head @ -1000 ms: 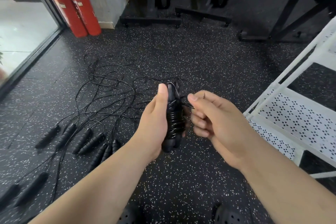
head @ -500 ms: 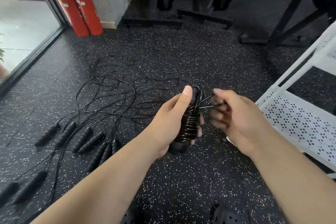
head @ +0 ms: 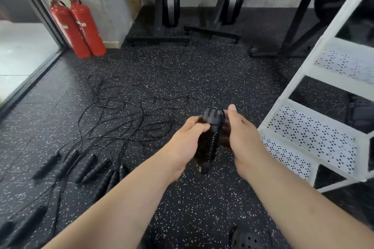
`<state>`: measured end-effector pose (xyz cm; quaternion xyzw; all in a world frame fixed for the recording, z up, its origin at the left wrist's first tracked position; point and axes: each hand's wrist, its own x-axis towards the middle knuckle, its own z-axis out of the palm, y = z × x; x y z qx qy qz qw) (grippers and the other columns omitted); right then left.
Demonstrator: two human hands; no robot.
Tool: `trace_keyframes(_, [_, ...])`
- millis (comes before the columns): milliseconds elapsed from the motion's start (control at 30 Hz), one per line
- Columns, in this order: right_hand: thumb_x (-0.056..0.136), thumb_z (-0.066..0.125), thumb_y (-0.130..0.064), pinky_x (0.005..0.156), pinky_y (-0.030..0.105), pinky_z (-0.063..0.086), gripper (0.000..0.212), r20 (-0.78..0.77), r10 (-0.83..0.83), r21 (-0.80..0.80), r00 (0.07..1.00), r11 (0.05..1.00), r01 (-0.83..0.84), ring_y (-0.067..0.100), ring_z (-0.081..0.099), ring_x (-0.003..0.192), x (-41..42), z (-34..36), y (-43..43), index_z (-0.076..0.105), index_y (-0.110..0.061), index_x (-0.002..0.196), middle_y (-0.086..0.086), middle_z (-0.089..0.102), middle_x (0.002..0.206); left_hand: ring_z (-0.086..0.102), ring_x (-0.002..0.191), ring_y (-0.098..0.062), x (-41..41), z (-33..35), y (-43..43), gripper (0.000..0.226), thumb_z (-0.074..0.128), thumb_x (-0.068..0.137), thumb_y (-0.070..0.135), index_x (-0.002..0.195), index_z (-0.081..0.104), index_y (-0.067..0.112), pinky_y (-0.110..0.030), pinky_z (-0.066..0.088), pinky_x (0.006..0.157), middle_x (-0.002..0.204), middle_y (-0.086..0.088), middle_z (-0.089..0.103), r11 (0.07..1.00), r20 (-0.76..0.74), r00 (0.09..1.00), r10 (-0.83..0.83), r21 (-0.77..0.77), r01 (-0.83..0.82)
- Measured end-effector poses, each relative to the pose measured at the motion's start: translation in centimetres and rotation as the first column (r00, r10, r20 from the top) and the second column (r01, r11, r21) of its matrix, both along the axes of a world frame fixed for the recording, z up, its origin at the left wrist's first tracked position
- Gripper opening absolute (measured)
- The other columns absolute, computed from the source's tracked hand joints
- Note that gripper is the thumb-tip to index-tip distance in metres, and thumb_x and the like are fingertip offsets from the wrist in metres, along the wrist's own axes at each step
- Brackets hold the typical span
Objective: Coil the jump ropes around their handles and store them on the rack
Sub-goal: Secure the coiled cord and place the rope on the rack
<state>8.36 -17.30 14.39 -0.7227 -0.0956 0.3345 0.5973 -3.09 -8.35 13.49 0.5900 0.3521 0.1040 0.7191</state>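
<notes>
A person's left hand (head: 188, 137) grips a coiled jump rope (head: 208, 143) held above the floor, while the right hand (head: 242, 133) touches its top, grasp unclear; winding looks finished, so the next move is probably onto the white rack (head: 303, 133), near right.

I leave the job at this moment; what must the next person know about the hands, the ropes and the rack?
Left hand grips the coiled jump rope at its middle.
Right hand holds its top end.
White rack stands at the right; loose jump ropes lie tangled on the floor at the left.
Done: this rope is coiled.
Left: shelve it, then coil the others.
</notes>
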Motion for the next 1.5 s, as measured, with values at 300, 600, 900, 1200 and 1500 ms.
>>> trace_keyframes(300, [0.105,0.059,-0.054,0.091,0.047,0.063,0.039,-0.019,-0.183,0.158,0.983,0.970,0.184,0.026,0.078,0.096,0.7,3.0,-4.0,0.077,-0.021,0.099,0.005,0.081,0.096,0.068,0.112,-0.004,2.4,1.9,-6.0,0.036,0.063,0.105,0.045,0.139,0.052,0.041,-0.024,0.053,0.086,0.126,0.008,0.070,0.989,0.093,0.995,-0.024,0.150,0.009])
trace_keyframes(600, [0.110,0.044,-0.059,0.100,0.054,0.060,0.055,0.056,-0.202,0.245,0.978,0.952,0.182,0.030,0.080,0.097,5.5,7.6,-11.4,0.075,-0.014,0.114,0.006,0.083,0.101,0.074,0.104,-0.038,5.5,4.7,-13.2,0.037,0.056,0.106,0.053,0.114,0.073,0.022,-0.061,0.062,0.090,0.107,-0.010,0.078,0.977,0.141,0.974,-0.177,0.146,0.156])
trace_keyframes(900, [0.103,0.038,-0.075,0.111,0.050,0.052,0.055,0.118,-0.351,0.320,0.929,0.899,0.299,0.013,0.071,0.119,10.5,8.5,-18.9,0.071,-0.041,0.130,-0.009,0.078,0.123,0.076,0.088,-0.016,14.3,9.2,-17.4,0.033,0.066,0.103,0.051,0.118,0.071,0.022,-0.037,0.065,0.078,0.099,0.001,0.079,0.962,0.151,0.969,-0.197,0.218,0.161])
trace_keyframes(1200, [0.113,0.042,-0.031,0.115,0.038,0.047,0.040,0.697,-0.509,0.261,0.505,0.836,0.482,0.004,0.055,0.133,16.3,8.1,-21.0,0.055,-0.026,0.150,-0.014,0.062,0.145,0.080,0.089,-0.032,28.0,14.0,-16.8,0.052,0.069,0.089,0.060,0.101,0.076,0.010,-0.054,0.064,0.089,0.093,-0.008,0.082,0.931,0.089,0.970,-0.226,0.311,0.189])
trace_keyframes(1500, [0.096,0.054,-0.019,0.130,0.057,0.023,0.066,0.932,0.129,-0.327,0.338,0.703,0.632,0.030,0.030,0.160,21.5,5.7,-20.5,0.044,-0.007,0.160,0.008,0.040,0.169,0.069,0.095,-0.032,36.5,14.3,-17.0,0.048,0.055,0.106,0.055,0.106,0.061,0.007,-0.038,0.054,0.081,0.103,-0.010,0.071,0.645,-0.315,0.931,-0.184,0.676,0.357])
